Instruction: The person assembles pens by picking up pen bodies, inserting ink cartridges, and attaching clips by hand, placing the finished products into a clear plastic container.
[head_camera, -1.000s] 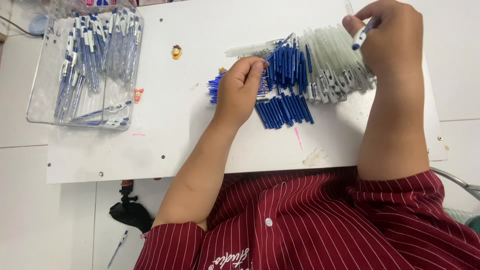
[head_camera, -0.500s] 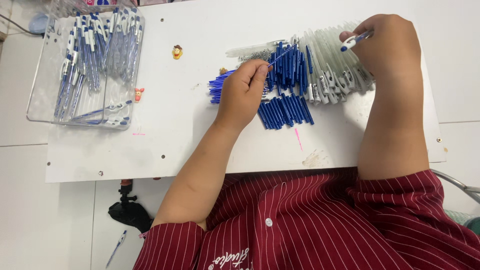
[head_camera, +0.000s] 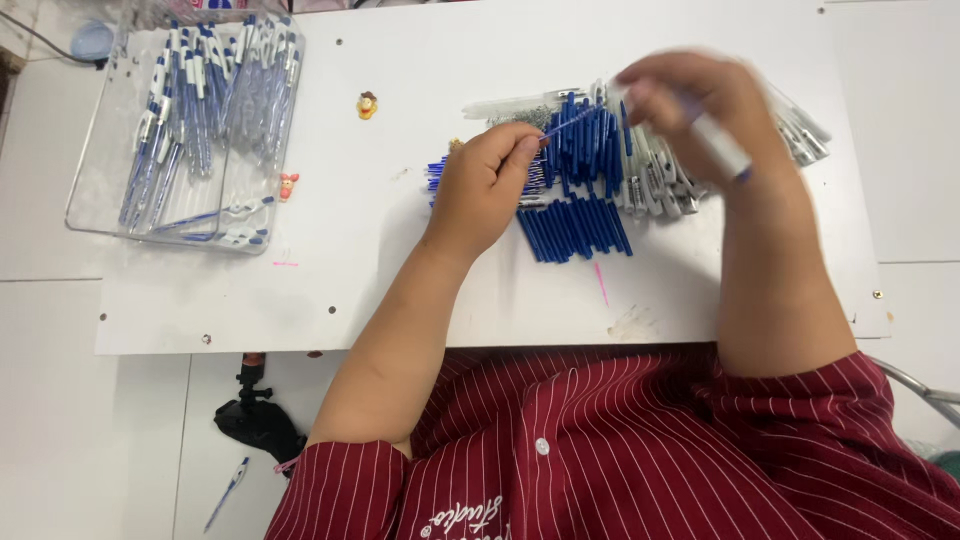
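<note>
Your left hand (head_camera: 487, 180) pinches a thin blue refill (head_camera: 566, 121) at its lower-left end; its long axis runs up and to the right, toward your right hand (head_camera: 700, 110). Your right hand grasps a clear pen barrel (head_camera: 718, 148), blurred, tilted down to the right. Refill tip and barrel are near, not touching. Both hands hover above the pile of blue parts (head_camera: 580, 215) on the bench (head_camera: 400, 260).

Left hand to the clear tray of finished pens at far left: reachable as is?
Probably yes. The left hand is pinching a thin blue refill over the parts pile, and only bare white board lies between it and the clear tray. The tray is open-topped. The hand would arrive with the refill in its fingers.
</note>
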